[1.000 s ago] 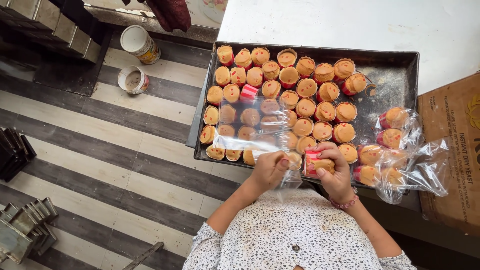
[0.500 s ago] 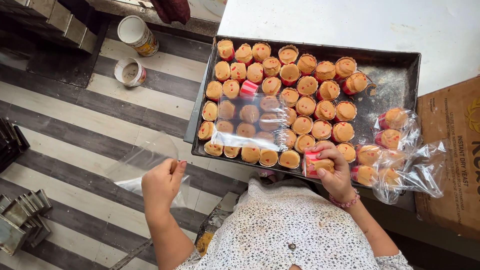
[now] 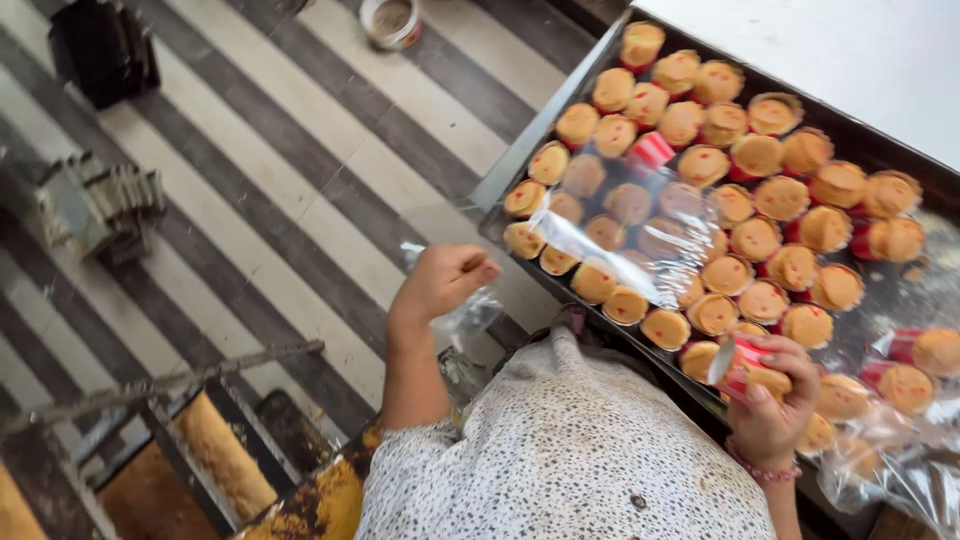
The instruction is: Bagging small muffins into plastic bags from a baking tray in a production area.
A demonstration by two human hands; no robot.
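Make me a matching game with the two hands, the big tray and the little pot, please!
Things:
1. left hand
2. right hand
3. tray
4. pot

Places or states:
A. full of rows of cupcakes
B. on the striped floor, at the top
C. holding a clear plastic bag
D. holding a cupcake in a red case

Pairs: 1-C, 2-D, 3-A, 4-B

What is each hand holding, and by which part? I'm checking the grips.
The left hand pinches a clear plastic bag at its top edge. The right hand wraps around a cupcake by its red paper cup.
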